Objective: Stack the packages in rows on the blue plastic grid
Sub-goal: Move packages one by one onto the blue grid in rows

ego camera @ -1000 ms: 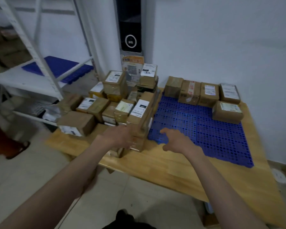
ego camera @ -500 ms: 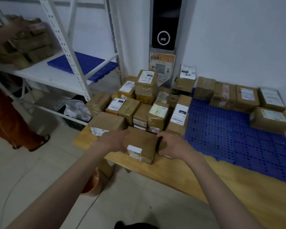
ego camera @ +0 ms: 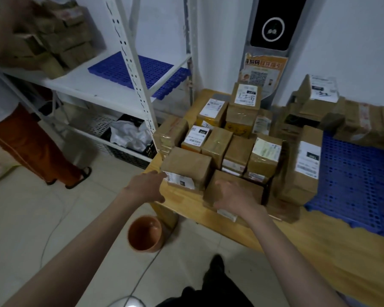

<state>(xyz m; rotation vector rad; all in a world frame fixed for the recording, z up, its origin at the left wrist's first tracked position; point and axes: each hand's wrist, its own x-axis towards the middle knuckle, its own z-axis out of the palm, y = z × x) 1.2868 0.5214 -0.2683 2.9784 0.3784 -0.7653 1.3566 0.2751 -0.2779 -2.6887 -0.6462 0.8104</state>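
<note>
Neither grip is fully closed: the right hand (ego camera: 235,197) lies with fingers spread and slightly bent over the top of a flat brown package (ego camera: 248,191) at the front edge of the desk (ego camera: 319,247), and the left hand (ego camera: 148,188) reaches with loosely extended fingers to the left end of a second brown package (ego camera: 187,166), at its white label; whether it actually touches is unclear. Both packages sit at the desk's near left corner, close to the edge. Behind them a dense pile of taped packages (ego camera: 237,134) fills the left part of the desk back to the wall, some stacked two high, so little bare wood shows there. A tall labelled package (ego camera: 304,167) stands just right of the flat one, between it and the blue plastic grid (ego camera: 353,180). The grid covers the right part of the desk; its near area is open, and more packages (ego camera: 364,122) line its far edge by the wall. Bare wood runs along the desk's front edge toward the right. On the tiled floor below the corner stands an orange pot (ego camera: 145,233). To the left is a white shelf rack (ego camera: 129,69) holding a blue mat and cartons, with a black crate (ego camera: 131,142) beneath, and another person in orange trousers (ego camera: 31,147) stands by it.
</note>
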